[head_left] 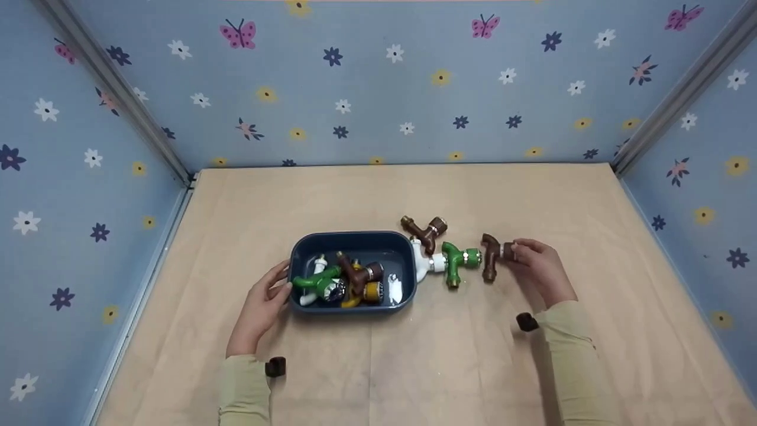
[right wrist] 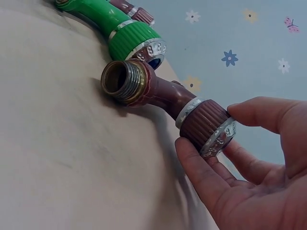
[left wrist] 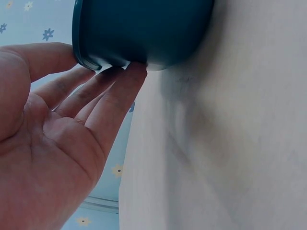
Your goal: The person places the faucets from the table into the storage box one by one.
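My left hand point(head_left: 263, 305) holds the left end of a dark blue plastic tub point(head_left: 355, 236), its thumb at the rim and its fingers against the outer wall point(left wrist: 144, 28). Inside the tub lie several taps: a green tap point(head_left: 319, 281), a brown tap point(head_left: 358, 275), a yellow one point(head_left: 372, 291) and a white one point(head_left: 319, 264). My right hand point(head_left: 544, 269) pinches the ribbed knob of another brown tap point(head_left: 489, 260) between thumb and fingers. In the right wrist view, its threaded end point(right wrist: 127, 81) faces left.
Right of the tub, a white tap point(head_left: 421, 263), a green tap point(head_left: 455, 263) and a brown tap point(head_left: 429, 231) lie close together on the beige cloth point(head_left: 378, 367). Blue patterned panels point(head_left: 366, 77) stand along the back and both sides.
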A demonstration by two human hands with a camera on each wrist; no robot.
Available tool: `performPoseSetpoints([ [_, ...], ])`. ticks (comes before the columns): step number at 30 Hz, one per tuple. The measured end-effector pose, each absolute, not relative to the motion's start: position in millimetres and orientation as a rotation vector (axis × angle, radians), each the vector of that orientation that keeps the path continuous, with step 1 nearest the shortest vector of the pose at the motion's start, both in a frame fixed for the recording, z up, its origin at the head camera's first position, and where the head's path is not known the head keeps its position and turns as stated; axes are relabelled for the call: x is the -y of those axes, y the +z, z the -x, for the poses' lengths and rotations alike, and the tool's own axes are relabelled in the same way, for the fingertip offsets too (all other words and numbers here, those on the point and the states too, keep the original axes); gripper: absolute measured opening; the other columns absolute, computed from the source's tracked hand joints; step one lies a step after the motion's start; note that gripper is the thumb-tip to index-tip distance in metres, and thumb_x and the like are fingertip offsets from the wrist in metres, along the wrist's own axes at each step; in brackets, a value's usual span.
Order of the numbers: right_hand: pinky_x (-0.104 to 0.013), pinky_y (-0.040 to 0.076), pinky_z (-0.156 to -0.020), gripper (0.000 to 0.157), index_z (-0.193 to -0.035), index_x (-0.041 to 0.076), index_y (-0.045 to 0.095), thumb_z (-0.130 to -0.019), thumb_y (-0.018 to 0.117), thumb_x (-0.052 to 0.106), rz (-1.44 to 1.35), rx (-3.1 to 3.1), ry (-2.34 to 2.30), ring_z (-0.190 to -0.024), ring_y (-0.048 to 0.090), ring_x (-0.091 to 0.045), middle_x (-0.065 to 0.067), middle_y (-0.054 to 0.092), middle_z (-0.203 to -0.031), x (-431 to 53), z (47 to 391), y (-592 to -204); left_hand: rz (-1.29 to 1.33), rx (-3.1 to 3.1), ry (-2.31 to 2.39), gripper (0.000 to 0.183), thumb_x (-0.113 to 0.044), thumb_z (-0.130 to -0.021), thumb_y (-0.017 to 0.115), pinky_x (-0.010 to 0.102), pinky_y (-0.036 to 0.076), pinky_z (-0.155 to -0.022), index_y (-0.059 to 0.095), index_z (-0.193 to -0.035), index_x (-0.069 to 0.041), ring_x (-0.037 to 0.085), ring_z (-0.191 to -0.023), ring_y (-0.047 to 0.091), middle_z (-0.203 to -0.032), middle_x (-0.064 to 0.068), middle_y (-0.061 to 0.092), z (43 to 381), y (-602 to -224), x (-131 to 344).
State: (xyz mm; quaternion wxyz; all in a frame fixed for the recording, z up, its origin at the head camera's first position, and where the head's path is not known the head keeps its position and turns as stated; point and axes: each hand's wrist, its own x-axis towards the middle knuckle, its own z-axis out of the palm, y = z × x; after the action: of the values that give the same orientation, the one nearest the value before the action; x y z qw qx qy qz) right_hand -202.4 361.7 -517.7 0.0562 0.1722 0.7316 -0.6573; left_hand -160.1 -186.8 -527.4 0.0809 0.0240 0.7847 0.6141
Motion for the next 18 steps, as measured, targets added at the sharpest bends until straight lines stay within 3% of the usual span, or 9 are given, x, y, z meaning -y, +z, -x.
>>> performPoseSetpoints([
  [8, -0.042, 0.041, -0.101, 0.046, -0.133, -0.008, 0.042, -0.096, 0.058, 0.014, -0.540, -2.112, -2.112, -0.099, 0.061, -0.015, -0.014, 0.053, -0.115, -367, 188, -512, -0.054, -2.358, 1.825, 0.050, -0.009, -0.100, 0.050, 0.030, 0.051, -0.084, 0.037, -0.148, -0.017, 0.027, -0.120, 0.053, -0.140, 0.014, 0.046, 160, -526, 187],
  [18, -0.042, 0.043, -0.099, 0.048, -0.130, -0.008, 0.044, -0.094, 0.064, 0.016, -0.505, -2.084, -2.208, -0.095, 0.063, -0.014, -0.008, 0.059, -0.108, -370, 169, -506, -0.043, -2.362, 1.810, 0.050, -0.009, -0.100, 0.050, 0.028, 0.051, -0.086, 0.037, -0.148, -0.018, 0.026, -0.120, 0.053, -0.141, 0.013, 0.045, 161, -527, 187],
])
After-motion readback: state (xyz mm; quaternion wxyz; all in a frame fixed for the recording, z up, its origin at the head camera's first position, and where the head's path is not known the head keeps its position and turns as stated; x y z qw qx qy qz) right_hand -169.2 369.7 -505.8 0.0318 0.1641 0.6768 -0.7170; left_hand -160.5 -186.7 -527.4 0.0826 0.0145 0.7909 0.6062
